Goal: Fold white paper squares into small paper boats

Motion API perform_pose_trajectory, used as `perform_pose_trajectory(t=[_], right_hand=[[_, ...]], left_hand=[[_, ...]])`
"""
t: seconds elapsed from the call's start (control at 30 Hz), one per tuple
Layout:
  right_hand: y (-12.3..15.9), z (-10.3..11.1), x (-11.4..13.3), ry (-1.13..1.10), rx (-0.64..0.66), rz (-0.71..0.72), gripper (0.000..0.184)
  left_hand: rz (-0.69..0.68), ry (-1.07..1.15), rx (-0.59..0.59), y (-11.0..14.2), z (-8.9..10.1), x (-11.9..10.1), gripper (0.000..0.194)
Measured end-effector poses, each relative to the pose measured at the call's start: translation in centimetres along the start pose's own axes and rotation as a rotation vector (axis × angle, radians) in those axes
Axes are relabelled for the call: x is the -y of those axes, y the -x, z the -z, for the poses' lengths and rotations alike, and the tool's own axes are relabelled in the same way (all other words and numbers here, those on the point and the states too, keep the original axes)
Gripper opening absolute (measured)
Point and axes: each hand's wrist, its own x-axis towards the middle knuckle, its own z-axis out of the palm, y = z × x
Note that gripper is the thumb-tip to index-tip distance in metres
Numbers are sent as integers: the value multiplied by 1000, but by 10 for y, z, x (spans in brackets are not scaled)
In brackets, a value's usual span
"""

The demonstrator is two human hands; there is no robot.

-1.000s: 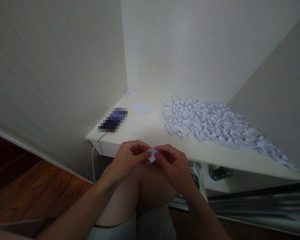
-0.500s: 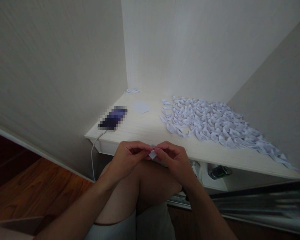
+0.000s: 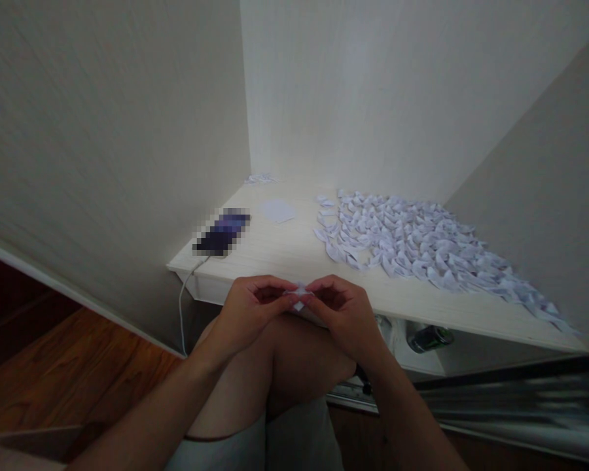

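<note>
Small piece of white paper (image 3: 300, 305) is held up between both hands, above the person's bare legs (image 3: 294, 366) and in front of the near edge of the counter (image 3: 275, 254). One corner points down toward the person; the upper part points toward the counter. Long axis is hard to tell with the fingers covering much of it; a crease seems to run left to right, hand to hand. Left hand (image 3: 252, 311) pinches the left side between thumb and fingers, right hand (image 3: 343, 311) pinches the right side the same way, so both are closed on the paper.

Paper is thin, matte, smooth, folded. The counter is pale with a fine wood-like grain. On its right side, a broad heap of folded paper pieces (image 3: 407, 242), curved and pointed, overlapping. Flat paper (image 3: 278, 210) lies farther left, near the pixelated dark phone (image 3: 224, 231) with a white cable (image 3: 180, 320) hanging over the edge. Thin white scraps (image 3: 261, 178) sit in the back corner. A dark cylindrical can (image 3: 430, 338) lies on its side on the shelf below.

Versus one second ago: paper showed as a flat diamond; now it is creased across and less of its face shows. Heap, phone and can look unmoved.
</note>
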Motion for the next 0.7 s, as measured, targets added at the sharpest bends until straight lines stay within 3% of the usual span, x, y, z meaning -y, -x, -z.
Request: perform_pose_trajectory(t=[0.27, 0.47, 0.7], right_hand=[[-1, -1, -1, 33, -68, 54, 12], [2, -1, 4, 138, -12, 150, 3], [4, 0, 13, 305, 15, 285, 10]], left_hand=[[-57, -38, 2, 1, -1, -3, 16], [-108, -103, -15, 0, 2, -3, 7], [-121, -64, 34, 3, 3, -4, 9]])
